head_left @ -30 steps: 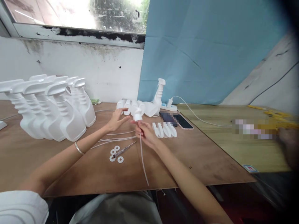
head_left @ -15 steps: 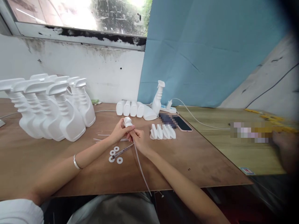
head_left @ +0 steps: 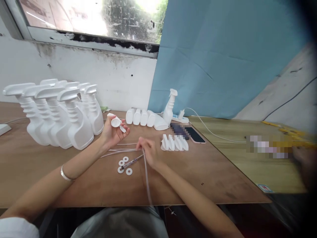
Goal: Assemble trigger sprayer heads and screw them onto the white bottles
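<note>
My left hand (head_left: 111,134) is turned palm up, its fingers curled round a white plastic sprayer head (head_left: 116,123). The head's round open end faces me, and a small white piece shows by the fingertips. To the right, my right hand (head_left: 150,150) pinches a thin white tube (head_left: 146,178) that hangs down past the table's front edge. Several thin white tubes (head_left: 114,151) lie between the hands. Below them, a small screwdriver (head_left: 132,162) with a clear handle rests among several flat white washers (head_left: 129,171).
White spray bottles (head_left: 79,132) stand grouped at the left. Farther back lie several white bottles (head_left: 144,118) beside one upright sprayer bottle (head_left: 168,107) and a power strip (head_left: 179,119). White trigger parts (head_left: 174,143) and a phone (head_left: 196,135) sit right. Another person's hand (head_left: 300,158) is at far right.
My hands have parted. The left has moved left and up with the sprayer head and turned palm up; the right stays near its place with the tube.
</note>
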`<state>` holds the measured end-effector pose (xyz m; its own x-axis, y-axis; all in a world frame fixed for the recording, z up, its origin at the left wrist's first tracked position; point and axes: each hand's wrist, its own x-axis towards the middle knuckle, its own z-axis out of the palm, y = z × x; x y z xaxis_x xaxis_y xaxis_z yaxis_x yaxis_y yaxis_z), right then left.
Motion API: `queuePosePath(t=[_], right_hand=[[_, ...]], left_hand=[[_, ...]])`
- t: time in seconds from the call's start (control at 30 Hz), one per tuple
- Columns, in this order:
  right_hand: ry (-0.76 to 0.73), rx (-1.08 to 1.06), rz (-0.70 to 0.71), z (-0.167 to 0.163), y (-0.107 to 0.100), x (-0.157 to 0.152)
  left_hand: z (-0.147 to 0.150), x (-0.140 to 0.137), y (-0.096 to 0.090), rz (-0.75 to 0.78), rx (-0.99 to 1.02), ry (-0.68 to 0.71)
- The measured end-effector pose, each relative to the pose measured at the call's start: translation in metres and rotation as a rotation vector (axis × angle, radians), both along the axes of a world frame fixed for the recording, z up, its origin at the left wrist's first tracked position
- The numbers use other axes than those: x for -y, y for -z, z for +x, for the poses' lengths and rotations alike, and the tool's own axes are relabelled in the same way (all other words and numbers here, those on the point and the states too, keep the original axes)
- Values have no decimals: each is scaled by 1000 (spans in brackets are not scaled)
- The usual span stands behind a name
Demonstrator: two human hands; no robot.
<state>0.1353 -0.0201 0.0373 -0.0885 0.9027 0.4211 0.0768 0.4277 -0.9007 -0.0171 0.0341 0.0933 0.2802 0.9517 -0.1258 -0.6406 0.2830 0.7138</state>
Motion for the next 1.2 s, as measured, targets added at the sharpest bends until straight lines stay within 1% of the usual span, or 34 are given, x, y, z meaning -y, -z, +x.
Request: queuePosePath(t=[0.07, 0.13, 0.23, 0.33, 0.4, 0.47, 0.53, 0.63, 0.73, 0.8, 0.87, 0.93, 1.0, 1.03, 1.07, 1.13, 1.2], right_hand=[[214, -178, -111, 2, 5, -21], [310, -319, -281, 4, 12, -42], [322, -339, -383, 4, 25, -59], [285, -267, -435, 2, 36, -57], [258, -191, -468, 3, 40, -52], [261, -106, -480, 7, 40, -49], [308, -24, -462, 15, 35, -50], [441, 83, -371, 39, 19, -61], [616, 171, -269, 75, -2, -84], [738, 220, -247, 103, -13, -102], [824, 269, -285, 130, -18, -121], [861, 314, -380, 152, -17, -136], [850, 348, -496, 167, -12, -149], [831, 361, -551, 172, -8, -154], [808, 371, -602, 175, -4, -159], [762, 387, -683, 176, 4, -167], [731, 393, -731, 173, 11, -173]], left_hand=[[-8, 11, -8, 94, -94, 17], [-12, 22, -14, 153, -187, 18], [-12, 32, -18, 169, -224, 26], [-12, 33, -17, 142, -192, 31], [-13, 32, -14, 95, -142, 38], [-13, 31, -11, 20, -63, 62], [-13, 30, -7, -54, 10, 87], [-13, 26, 1, -93, 49, 100], [-13, 15, 16, -80, -21, 89], [-16, 4, 32, -32, -182, 71], [-20, -9, 50, 110, -456, 5], [-27, -20, 67, 328, -794, -156], [-33, -27, 78, 480, -1088, -274], [-35, -29, 81, 520, -1197, -283], [-37, -30, 83, 541, -1279, -259], [-38, -31, 85, 548, -1393, -173], [-38, -31, 86, 535, -1473, -115]])
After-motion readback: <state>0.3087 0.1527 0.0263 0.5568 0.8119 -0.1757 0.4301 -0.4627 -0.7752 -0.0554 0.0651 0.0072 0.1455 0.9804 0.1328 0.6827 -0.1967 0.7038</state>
